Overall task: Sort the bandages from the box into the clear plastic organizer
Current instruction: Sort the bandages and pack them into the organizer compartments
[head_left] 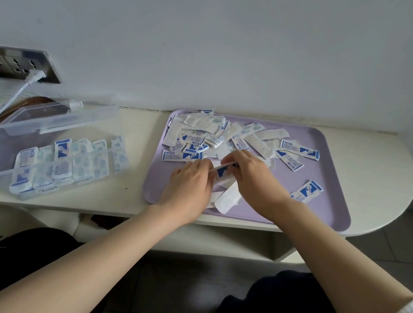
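My left hand (pixel 190 181) and right hand (pixel 253 180) both pinch one bandage bundle (pixel 222 171) between fingertips over one purple tray (pixel 326 217); loose bandages (pixel 299 150) beyond counting.

Soft, even, rather dim light with faint shadows. The wide lens bends the worktop (pixel 378 168) edge; the picture is slightly soft, darker below.
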The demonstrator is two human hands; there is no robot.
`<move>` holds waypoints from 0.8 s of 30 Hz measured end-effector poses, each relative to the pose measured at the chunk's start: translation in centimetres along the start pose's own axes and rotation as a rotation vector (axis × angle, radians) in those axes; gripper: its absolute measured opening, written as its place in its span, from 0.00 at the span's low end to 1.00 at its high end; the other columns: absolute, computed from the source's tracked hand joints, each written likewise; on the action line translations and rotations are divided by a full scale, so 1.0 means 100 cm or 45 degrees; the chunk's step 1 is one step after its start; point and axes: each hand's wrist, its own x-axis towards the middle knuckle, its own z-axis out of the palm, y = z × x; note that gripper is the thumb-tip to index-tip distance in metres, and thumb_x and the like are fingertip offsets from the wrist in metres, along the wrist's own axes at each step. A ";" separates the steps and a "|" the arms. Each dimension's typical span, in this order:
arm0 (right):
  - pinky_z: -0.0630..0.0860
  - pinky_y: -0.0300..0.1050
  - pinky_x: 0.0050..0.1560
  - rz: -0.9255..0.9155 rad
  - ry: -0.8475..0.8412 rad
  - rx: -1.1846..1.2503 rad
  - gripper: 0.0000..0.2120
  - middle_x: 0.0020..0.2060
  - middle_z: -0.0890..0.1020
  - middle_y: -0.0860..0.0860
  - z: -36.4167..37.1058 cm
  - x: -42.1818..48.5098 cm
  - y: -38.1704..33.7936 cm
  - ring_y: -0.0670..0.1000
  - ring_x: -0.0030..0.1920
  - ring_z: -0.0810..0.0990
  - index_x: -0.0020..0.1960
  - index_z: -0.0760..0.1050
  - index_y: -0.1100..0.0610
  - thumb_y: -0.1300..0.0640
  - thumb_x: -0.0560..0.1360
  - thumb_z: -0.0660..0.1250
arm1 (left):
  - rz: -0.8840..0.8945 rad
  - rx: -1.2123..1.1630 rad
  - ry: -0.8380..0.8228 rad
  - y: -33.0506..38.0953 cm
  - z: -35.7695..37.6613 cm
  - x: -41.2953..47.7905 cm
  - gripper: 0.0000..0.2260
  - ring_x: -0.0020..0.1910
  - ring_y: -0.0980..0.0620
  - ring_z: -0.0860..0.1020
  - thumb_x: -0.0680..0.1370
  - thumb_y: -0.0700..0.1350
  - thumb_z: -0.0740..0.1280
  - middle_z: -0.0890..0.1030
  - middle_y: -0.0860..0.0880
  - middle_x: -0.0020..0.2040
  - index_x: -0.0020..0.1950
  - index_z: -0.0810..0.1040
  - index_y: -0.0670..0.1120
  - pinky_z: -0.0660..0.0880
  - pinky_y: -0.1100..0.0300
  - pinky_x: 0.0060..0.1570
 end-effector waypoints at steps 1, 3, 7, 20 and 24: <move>0.71 0.42 0.51 0.025 -0.039 0.005 0.11 0.55 0.76 0.54 -0.002 0.000 0.002 0.53 0.51 0.74 0.59 0.72 0.60 0.65 0.80 0.55 | -0.018 -0.011 -0.012 0.001 -0.002 -0.001 0.08 0.54 0.43 0.73 0.82 0.44 0.53 0.77 0.44 0.53 0.53 0.70 0.42 0.64 0.54 0.48; 0.69 0.40 0.48 0.084 -0.152 -0.009 0.13 0.54 0.75 0.53 -0.005 -0.001 0.006 0.50 0.48 0.71 0.62 0.68 0.57 0.67 0.79 0.54 | -0.020 -0.004 -0.064 -0.001 -0.003 -0.002 0.08 0.54 0.43 0.73 0.82 0.44 0.54 0.78 0.44 0.53 0.52 0.71 0.44 0.64 0.54 0.48; 0.71 0.44 0.51 0.178 -0.438 -0.117 0.15 0.55 0.76 0.53 -0.008 -0.005 0.015 0.52 0.48 0.72 0.65 0.65 0.53 0.64 0.80 0.56 | -0.054 0.078 -0.206 -0.008 0.005 -0.006 0.12 0.59 0.46 0.71 0.80 0.52 0.58 0.74 0.46 0.57 0.56 0.71 0.45 0.68 0.52 0.57; 0.68 0.45 0.56 0.055 -0.488 -0.448 0.16 0.59 0.70 0.52 -0.011 -0.006 0.006 0.52 0.59 0.69 0.60 0.71 0.53 0.52 0.74 0.68 | -0.143 0.179 -0.435 0.002 0.003 0.006 0.18 0.62 0.44 0.69 0.75 0.56 0.65 0.74 0.44 0.60 0.57 0.74 0.44 0.68 0.53 0.56; 0.64 0.42 0.56 -0.027 -0.383 -0.476 0.14 0.56 0.76 0.50 -0.012 -0.006 0.006 0.51 0.58 0.69 0.57 0.71 0.54 0.52 0.75 0.67 | -0.130 0.082 -0.419 0.002 0.000 0.005 0.12 0.56 0.44 0.74 0.75 0.51 0.67 0.77 0.44 0.55 0.52 0.75 0.45 0.70 0.56 0.49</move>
